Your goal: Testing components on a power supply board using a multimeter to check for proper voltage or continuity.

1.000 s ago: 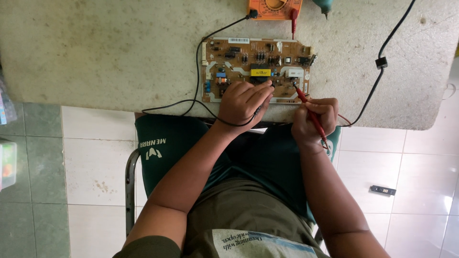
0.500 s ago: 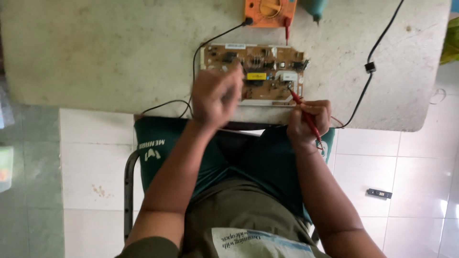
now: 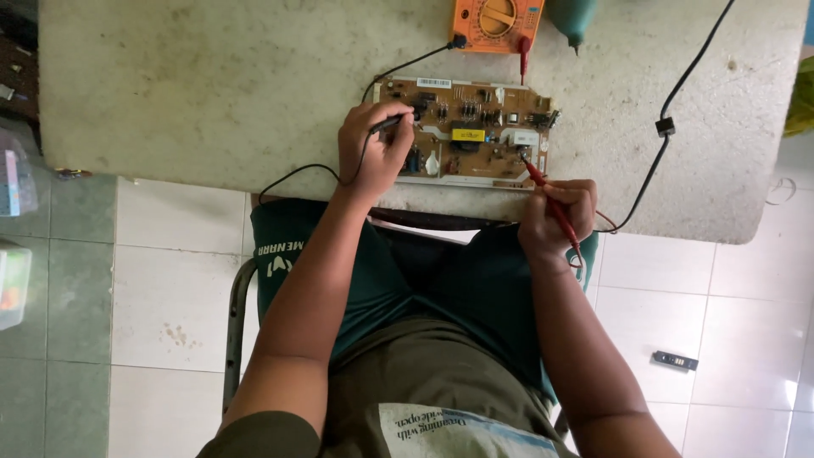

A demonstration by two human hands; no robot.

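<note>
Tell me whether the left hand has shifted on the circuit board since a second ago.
Yes. The left hand, holding the black probe, moved from the circuit board middle to its left end.

A brown rectangular circuit board (image 3: 465, 131) lies on the pale worn tabletop (image 3: 195, 85), with an orange plastic multimeter (image 3: 498, 21) just behind it. The left hand (image 3: 373, 153) rests on the board's left end; the right hand (image 3: 560, 212) sits at the table's near edge, right of the board.

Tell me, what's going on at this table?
A seated person is probing a brown circuit board on a worn table. The left hand holds a black probe to the board's left part; the right hand presses a red probe near its right edge. An orange multimeter sits just beyond the board.
</note>
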